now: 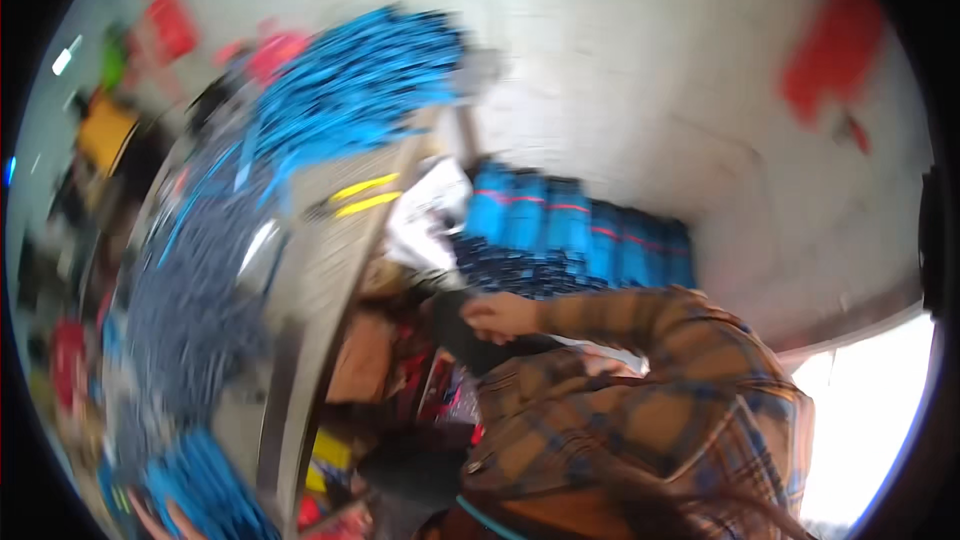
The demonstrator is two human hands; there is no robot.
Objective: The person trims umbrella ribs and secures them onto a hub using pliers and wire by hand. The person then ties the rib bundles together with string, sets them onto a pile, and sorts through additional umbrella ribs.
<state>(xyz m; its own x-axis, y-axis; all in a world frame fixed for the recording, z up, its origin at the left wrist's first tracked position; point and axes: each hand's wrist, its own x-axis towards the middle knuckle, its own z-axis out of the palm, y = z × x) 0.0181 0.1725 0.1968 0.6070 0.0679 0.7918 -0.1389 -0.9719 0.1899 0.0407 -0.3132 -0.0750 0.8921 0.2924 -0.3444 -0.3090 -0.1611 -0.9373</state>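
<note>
The view is smeared by motion. My right hand (502, 317), at the end of a brown plaid sleeve, is at the middle with curled fingers. It is closed against a dark, soft-looking piece (462, 340) whose kind is not clear. At the lower left edge, my left hand (165, 520) shows only a few fingers, stretched apart against a bundle of blue strips (205, 480); the rest is cut off. Along the table lies a long heap of grey-blue strips (195, 290).
A wooden table (335, 240) runs up the left-middle, with a big pile of blue strips (350, 80) at its far end and two yellow strips (367, 195) near its edge. Blue bundles (575, 225) stand in a row along the pale wall. An orange-brown box-like thing (360, 358) sits beside the table.
</note>
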